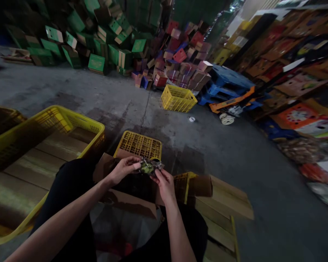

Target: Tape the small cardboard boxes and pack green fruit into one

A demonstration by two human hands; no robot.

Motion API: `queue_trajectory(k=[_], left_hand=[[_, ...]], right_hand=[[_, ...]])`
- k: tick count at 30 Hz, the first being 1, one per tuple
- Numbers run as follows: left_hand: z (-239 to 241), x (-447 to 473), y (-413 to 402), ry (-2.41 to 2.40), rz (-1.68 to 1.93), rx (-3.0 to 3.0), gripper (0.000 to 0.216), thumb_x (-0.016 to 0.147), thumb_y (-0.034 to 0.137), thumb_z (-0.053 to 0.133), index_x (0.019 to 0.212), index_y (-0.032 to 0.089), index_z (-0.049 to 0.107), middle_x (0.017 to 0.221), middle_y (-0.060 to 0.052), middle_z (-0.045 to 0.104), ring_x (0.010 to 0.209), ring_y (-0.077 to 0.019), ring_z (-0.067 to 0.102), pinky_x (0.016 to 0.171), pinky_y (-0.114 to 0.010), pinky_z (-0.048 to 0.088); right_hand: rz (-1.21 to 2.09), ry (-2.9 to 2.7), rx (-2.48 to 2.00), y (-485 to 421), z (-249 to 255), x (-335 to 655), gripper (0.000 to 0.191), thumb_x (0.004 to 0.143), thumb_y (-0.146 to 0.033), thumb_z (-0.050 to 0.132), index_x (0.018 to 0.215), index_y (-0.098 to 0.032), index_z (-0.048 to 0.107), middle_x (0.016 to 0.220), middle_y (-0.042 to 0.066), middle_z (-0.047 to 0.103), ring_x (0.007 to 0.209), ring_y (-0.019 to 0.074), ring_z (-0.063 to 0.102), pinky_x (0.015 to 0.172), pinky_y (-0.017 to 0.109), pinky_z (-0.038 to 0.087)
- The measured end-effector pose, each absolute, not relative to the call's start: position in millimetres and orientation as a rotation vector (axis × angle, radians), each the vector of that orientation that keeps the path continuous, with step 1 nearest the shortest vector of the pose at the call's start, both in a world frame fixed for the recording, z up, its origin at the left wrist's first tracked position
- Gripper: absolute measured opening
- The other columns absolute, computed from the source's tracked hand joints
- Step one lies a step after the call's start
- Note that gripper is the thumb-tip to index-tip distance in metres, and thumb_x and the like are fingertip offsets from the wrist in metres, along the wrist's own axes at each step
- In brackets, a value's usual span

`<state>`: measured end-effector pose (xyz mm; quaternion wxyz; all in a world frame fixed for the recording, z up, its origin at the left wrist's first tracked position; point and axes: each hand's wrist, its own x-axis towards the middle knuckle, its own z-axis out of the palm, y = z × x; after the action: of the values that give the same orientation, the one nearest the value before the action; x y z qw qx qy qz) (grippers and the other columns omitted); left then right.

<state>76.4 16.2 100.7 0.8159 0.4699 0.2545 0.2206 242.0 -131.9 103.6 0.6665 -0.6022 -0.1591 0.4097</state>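
Between my two hands is a small clear plastic packet [147,166] with something green and dark inside; its exact kind is too small to tell. My left hand [125,169] pinches its left end between thumb and fingers. The right end is gripped by my right hand [164,181]. Directly below, an open cardboard box [131,202] stands between my knees with its flaps spread, and its dark inside hides what it holds. Just beyond the box is an upturned yellow plastic crate [139,143].
A large yellow crate [54,112] with closed cartons [30,163] stands at my left. More cartons [221,222] fill a crate at my right. Further off are another yellow crate [178,99], a tape roll [191,119], blue pallets [229,80], an orange pallet jack [232,103] and heaped green boxes [96,63].
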Motion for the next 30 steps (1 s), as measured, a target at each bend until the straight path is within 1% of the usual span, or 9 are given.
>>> queue_trajectory(k=[4,7,10,12,19,22,26,28,30], left_hand=[[100.6,77.0,15.1,0.643,0.524,1.148,0.039,0.073,0.050,0.085,0.082,0.015,0.071,0.080,-0.003,0.068,0.076,-0.0158,0.062,0.071,-0.025,0.051],[94.0,76.1,17.8,0.678,0.554,1.109,0.039,0.075,0.052,0.083,0.077,0.015,0.069,0.076,-0.001,0.066,0.073,-0.0143,0.060,0.068,-0.024,0.051],[87.2,75.0,19.5,0.664,0.532,1.030,0.040,0.074,0.052,0.084,0.077,0.015,0.068,0.077,-0.002,0.067,0.074,-0.0144,0.061,0.072,-0.026,0.053],[84.4,74.5,19.9,0.660,0.520,0.996,0.040,0.073,0.051,0.085,0.077,0.015,0.068,0.077,-0.002,0.067,0.073,-0.0138,0.061,0.071,-0.025,0.052],[82.6,74.6,19.5,0.653,0.510,0.937,0.040,0.071,0.051,0.087,0.075,0.015,0.069,0.076,-0.002,0.067,0.070,-0.0125,0.060,0.068,-0.024,0.051],[83.2,74.3,19.3,0.663,0.509,0.930,0.040,0.071,0.050,0.087,0.076,0.015,0.068,0.078,-0.002,0.069,0.072,-0.0130,0.062,0.068,-0.023,0.051],[84.6,74.6,18.8,0.649,0.493,0.911,0.040,0.072,0.050,0.087,0.077,0.015,0.067,0.080,-0.002,0.068,0.075,-0.0133,0.062,0.070,-0.023,0.052],[85.7,75.1,17.9,0.633,0.473,0.891,0.040,0.073,0.050,0.087,0.081,0.016,0.068,0.083,-0.002,0.068,0.078,-0.0145,0.063,0.073,-0.025,0.054],[87.1,75.4,16.4,0.626,0.431,0.853,0.042,0.074,0.052,0.085,0.091,0.017,0.070,0.094,-0.005,0.070,0.086,-0.0179,0.066,0.076,-0.030,0.056]], right_hand=[[0.930,-0.381,-1.374,-130.9,103.4,240.9,0.034,0.074,-0.049,0.086,0.092,-0.020,0.081,0.092,0.004,0.075,0.083,0.0187,0.068,0.077,0.036,0.064],[0.952,-0.400,-1.378,-131.1,105.2,241.0,0.036,0.076,-0.049,0.084,0.096,-0.020,0.080,0.096,0.005,0.075,0.086,0.0198,0.068,0.075,0.035,0.065],[0.958,-0.367,-1.358,-131.4,106.4,240.8,0.042,0.074,-0.046,0.086,0.107,-0.022,0.078,0.103,0.004,0.074,0.087,0.0198,0.069,0.073,0.035,0.065],[0.969,-0.353,-1.336,-131.6,106.4,240.5,0.044,0.073,-0.045,0.087,0.109,-0.023,0.076,0.104,0.004,0.074,0.086,0.0194,0.069,0.073,0.034,0.065],[1.019,-0.377,-1.354,-132.2,108.9,241.1,0.038,0.072,-0.046,0.088,0.096,-0.020,0.076,0.094,0.003,0.073,0.083,0.0182,0.069,0.076,0.034,0.064],[1.043,-0.386,-1.373,-133.0,109.6,241.7,0.038,0.071,-0.046,0.088,0.095,-0.020,0.076,0.094,0.003,0.073,0.084,0.0176,0.068,0.079,0.034,0.063],[1.070,-0.388,-1.355,-133.9,106.9,241.7,0.037,0.071,-0.045,0.088,0.094,-0.020,0.077,0.096,0.004,0.074,0.086,0.0195,0.069,0.083,0.037,0.062],[1.030,-0.390,-1.363,-133.7,105.2,241.9,0.037,0.069,-0.044,0.089,0.095,-0.020,0.078,0.099,0.004,0.075,0.088,0.0203,0.069,0.083,0.037,0.062],[0.975,-0.387,-1.371,-133.3,104.0,242.4,0.036,0.069,-0.043,0.089,0.096,-0.021,0.078,0.101,0.005,0.075,0.090,0.0209,0.069,0.084,0.037,0.062]])
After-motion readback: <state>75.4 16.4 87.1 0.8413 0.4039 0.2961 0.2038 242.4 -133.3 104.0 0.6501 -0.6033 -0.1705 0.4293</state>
